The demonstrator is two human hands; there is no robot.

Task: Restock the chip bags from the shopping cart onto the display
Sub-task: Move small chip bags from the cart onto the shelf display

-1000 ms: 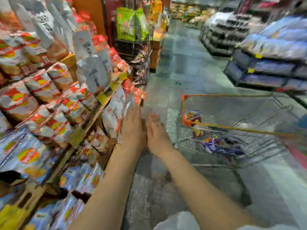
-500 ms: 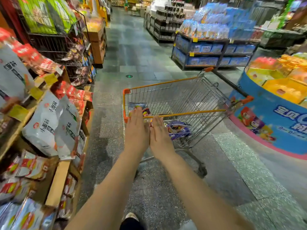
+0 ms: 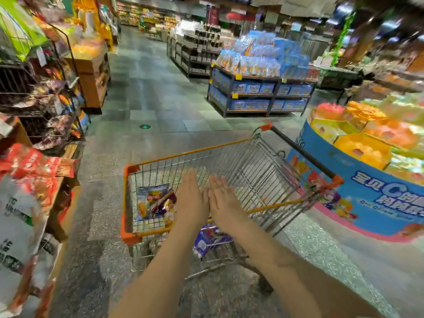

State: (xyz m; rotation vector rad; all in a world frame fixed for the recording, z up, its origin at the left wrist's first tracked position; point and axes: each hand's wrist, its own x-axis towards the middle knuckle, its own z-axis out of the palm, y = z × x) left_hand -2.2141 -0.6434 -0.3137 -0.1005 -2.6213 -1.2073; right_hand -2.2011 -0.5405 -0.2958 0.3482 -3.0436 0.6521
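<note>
My left hand (image 3: 192, 204) and right hand (image 3: 223, 204) reach side by side, fingers straight and holding nothing, over the near rim of the orange-trimmed silver wire shopping cart (image 3: 259, 171) at the frame's centre. Just left of my left hand lies a blue-and-purple glossy chip bag (image 3: 154, 201) in the basket. Another purple-blue bag (image 3: 210, 238), lower down, is partly hidden by my wrists and blurred.

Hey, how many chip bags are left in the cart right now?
2 that I can see: a blue bag leaning at the cart's left end, and a purple bag under the wrists. The hands may hide more.
</note>
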